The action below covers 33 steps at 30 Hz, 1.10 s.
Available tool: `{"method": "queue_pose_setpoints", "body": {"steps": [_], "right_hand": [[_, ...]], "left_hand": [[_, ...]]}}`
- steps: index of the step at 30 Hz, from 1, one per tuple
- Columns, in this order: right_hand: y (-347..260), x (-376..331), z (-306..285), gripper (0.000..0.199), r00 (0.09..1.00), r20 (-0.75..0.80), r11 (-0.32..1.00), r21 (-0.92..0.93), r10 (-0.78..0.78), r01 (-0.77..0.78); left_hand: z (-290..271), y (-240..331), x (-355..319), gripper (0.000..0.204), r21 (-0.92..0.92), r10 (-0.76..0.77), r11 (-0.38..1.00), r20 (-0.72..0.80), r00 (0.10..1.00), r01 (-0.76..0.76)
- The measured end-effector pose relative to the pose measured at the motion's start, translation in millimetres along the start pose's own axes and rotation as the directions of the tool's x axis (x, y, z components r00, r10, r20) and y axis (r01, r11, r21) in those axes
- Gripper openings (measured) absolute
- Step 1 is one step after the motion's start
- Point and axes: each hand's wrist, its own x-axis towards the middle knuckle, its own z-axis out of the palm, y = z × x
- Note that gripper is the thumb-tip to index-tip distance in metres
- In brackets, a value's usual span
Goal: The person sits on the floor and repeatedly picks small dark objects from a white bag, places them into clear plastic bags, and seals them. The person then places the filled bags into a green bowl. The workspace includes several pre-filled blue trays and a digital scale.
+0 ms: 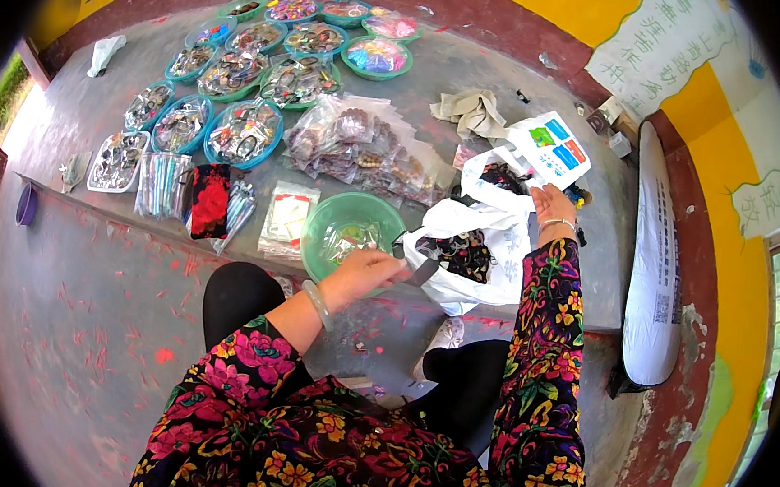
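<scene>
My left hand [361, 276], wearing a pale bangle, is closed with its fingertips pinching a dark flat strip [423, 272]. It hovers over the near rim of a green basin [319, 229] with small clear packets inside. To the right stands an open white plastic bag [509, 252] holding many small black pieces [463, 254]. My right hand [553, 207] is closed at the lower edge of a white plastic bag with coloured print [558, 169]. Its fingertips are partly hidden. More black pieces [501, 181] show in the bag opening beside it.
Several basins [242, 163] of packaged small goods stand at the far left. A pile of clear packets [352, 146] lies behind the green basin, with flat packets [285, 223] beside it. A beige cloth [471, 112] lies beyond the bags. A long silvery wrapped object [655, 262] leans at right.
</scene>
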Motion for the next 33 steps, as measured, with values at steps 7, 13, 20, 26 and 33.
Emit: {"method": "queue_pose_setpoints", "body": {"steps": [7,13,20,26,33], "right_hand": [[24,-104,29,0.024,0.958,0.278,0.984,-0.178,0.070,-0.021],[59,-233,54,0.019,0.829,0.539,0.842,-0.509,0.148,0.180],[81,-244,58,0.014,0.685,0.726,0.578,-0.588,0.067,0.566],[83,-243,56,0.014,0.702,0.711,0.498,-0.627,0.050,0.599],[90,-251,63,0.006,0.534,0.795,0.396,-0.409,-0.288,0.822]], "left_hand": [[3,10,-13,0.031,-0.067,-0.003,0.998,-0.007,1.000,0.002],[0,8,-12,0.030,-0.116,0.037,0.993,0.021,0.999,-0.035],[-1,-2,-8,0.024,0.123,0.058,0.991,0.013,0.998,-0.060],[-3,-18,1,0.019,0.390,0.192,0.907,-0.045,0.980,-0.160],[-1,-23,8,0.015,0.092,0.130,0.989,-0.133,0.983,-0.118]]}}
